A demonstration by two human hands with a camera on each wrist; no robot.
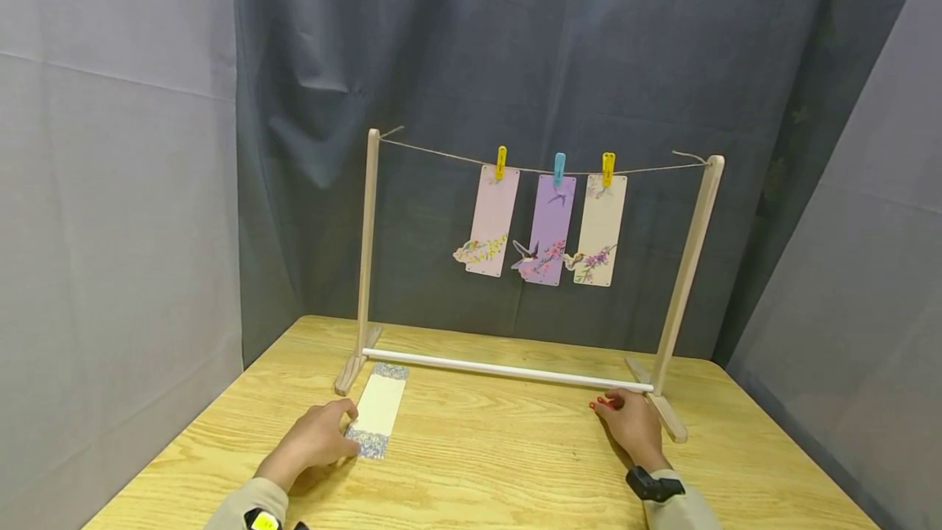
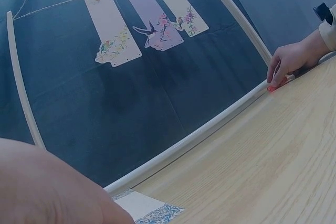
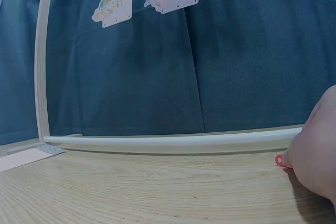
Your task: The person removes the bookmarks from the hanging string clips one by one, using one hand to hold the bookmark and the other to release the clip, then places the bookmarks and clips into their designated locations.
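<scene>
In the head view a cream card [image 1: 383,401] with blue-grey patterned ends lies flat on the table. My left hand [image 1: 315,437] is at its near left edge, thumb and forefinger spread apart, with the thumb tip over the lower patterned corner. The left wrist view shows this hand [image 2: 50,190] large, hiding part of the card [image 2: 143,207]. On the right, by the rack's foot, my right hand [image 1: 634,425] pinches a small red clothespin [image 1: 602,404] close over the tabletop. Most of that clothespin [image 3: 280,160] is hidden by the fingers in the right wrist view.
A wooden rack, with a left post [image 1: 368,244], a right post [image 1: 690,268] and a white bottom bar [image 1: 508,368], stands across the table. From its string hang a pink card [image 1: 493,219], a purple card [image 1: 552,223] and a cream flowered card [image 1: 599,227], held by yellow and blue clothespins.
</scene>
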